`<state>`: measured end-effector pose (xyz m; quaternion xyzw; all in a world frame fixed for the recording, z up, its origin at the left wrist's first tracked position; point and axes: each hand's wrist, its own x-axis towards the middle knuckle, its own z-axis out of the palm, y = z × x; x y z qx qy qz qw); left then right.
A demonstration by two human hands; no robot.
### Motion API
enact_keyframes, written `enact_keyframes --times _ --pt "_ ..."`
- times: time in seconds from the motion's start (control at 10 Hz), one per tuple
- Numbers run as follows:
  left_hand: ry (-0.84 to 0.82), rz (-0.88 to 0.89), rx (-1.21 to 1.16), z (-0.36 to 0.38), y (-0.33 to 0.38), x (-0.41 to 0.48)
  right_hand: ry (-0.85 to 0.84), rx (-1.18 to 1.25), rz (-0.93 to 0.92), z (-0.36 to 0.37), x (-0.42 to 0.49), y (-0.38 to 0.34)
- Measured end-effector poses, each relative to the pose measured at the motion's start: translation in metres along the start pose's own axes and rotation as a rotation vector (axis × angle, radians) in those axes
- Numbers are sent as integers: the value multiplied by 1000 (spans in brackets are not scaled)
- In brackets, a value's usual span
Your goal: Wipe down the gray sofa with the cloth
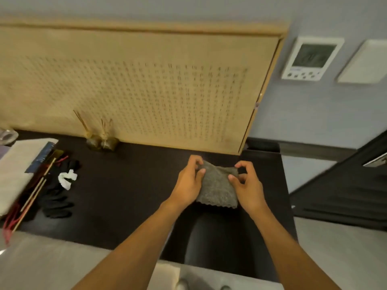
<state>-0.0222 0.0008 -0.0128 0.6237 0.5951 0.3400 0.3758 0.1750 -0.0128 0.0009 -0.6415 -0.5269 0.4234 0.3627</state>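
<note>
at the left, black gloves (58, 197) lie on the dark table (125, 185). our left hand (189, 183) pinches one top corner of the gray cloth (218, 189), our right hand (246, 185) pinches the other; the cloth spans between them over the table's right part.

I have the cloth (217, 189) over the right part of the table (125, 195), near its back edge. The left hand (188, 183) pinches its left side and the right hand (245, 185) its right. Behind them a board (146, 80) stands along the back of the table. At the foot of the board, left of the hands, sit two bundles (102, 142) side by side. Further left lie gloves (58, 197) with a tissue (67, 180) on top. Sticks (33, 195) lie just beside them, along a folded fabric (16, 170) at the table's left end. On the wall right of the board I see a thermostat (310, 59), with a wall plate (364, 61) to its right.
</note>
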Motion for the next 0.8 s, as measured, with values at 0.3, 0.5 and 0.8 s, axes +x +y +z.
enact_keyframes --times 0.3,0.5,0.8 --pt "-165 -28 422 43 -65 -10 30 -396 -96 43 -3 85" --pt "-94 36 719 47 -68 -23 120 -821 -260 54 -16 91" --pt "-286 -73 680 14 -20 -1 -11 -828 -70 27 -6 52"
